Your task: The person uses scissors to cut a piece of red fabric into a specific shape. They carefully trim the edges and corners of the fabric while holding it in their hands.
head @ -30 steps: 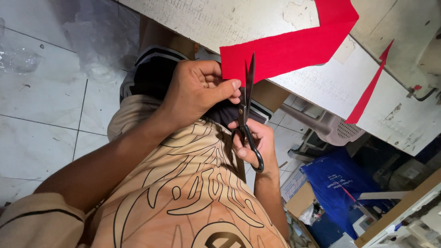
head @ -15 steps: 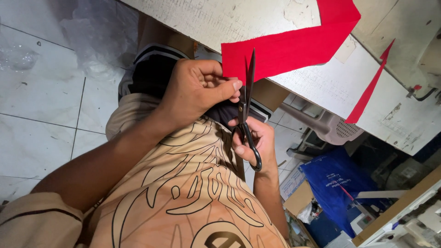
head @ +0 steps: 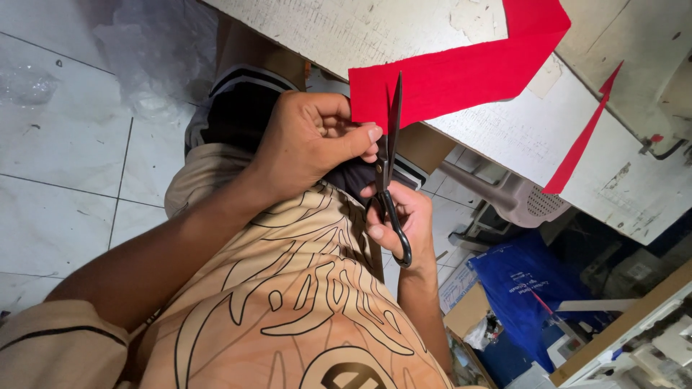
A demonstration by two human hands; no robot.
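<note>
Scissors (head: 389, 169) — handles hidden (right hand (head: 400, 216)) — in red cloth (head: 461, 72)

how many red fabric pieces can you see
2. The large red piece lies on the white table, its overhanging edge pinched by the left hand at the scissors. A thin red strip lies farther right.

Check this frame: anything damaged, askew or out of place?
The white table is chipped and stained, and a thin red offcut lies loose on it. Otherwise the hands' grip on the red fabric and scissors looks orderly.
</note>
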